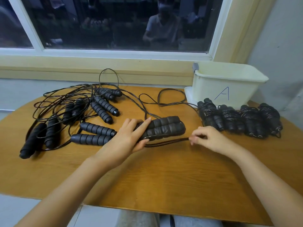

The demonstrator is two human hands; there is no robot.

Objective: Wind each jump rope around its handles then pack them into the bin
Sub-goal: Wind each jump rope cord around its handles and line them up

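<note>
Both bare forearms in from the bottom edge, angled forward. My left hand (129,136) is palm-down, fingers over and thumb under the pair of black ribbed foam handles (164,127), gripping them. My right hand (208,139) is curled, fingertips pinching the thin black cord (167,142).
</note>
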